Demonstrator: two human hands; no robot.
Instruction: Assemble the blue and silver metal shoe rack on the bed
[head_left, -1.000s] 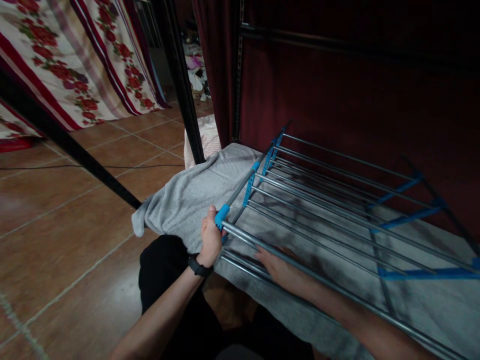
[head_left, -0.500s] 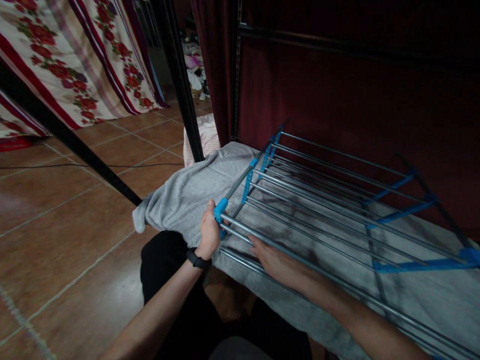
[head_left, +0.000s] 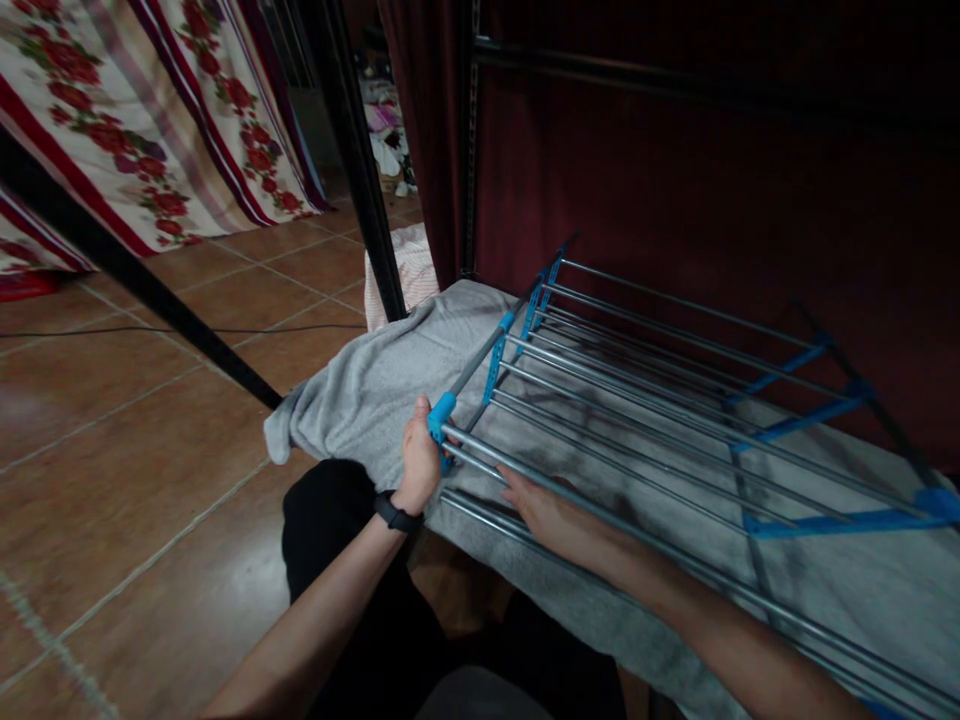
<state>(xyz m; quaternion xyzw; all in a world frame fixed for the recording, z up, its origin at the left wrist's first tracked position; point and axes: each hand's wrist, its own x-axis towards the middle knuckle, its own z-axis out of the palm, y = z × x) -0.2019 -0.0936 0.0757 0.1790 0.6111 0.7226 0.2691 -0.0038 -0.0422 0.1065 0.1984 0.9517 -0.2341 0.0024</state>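
A folding clothes drying rack (head_left: 600, 350) with metal rods and bright blue plastic joints lies tilted on a grey blanket (head_left: 382, 365). My left hand (head_left: 420, 455), a dark band on its wrist, is closed around the rack's near left corner, thumb up beside the blue joint (head_left: 441, 415). Just right of it, my right hand (head_left: 540, 505) is at the front rods, covering part of the lower one with its fingers curled there. Some right fingertips are hidden behind the rod and the hand itself.
Black metal posts (head_left: 360, 160) and a slanting bar (head_left: 142, 265) frame the left side. A dark red curtain (head_left: 637, 190) hangs behind the rack. Beyond the tiled floor (head_left: 150, 420) hangs a floral cloth (head_left: 142, 120). A thin cable (head_left: 187, 330) crosses the floor.
Both hands keep their places on the rack. The whole view has shifted very slightly; otherwise nothing visibly differs.
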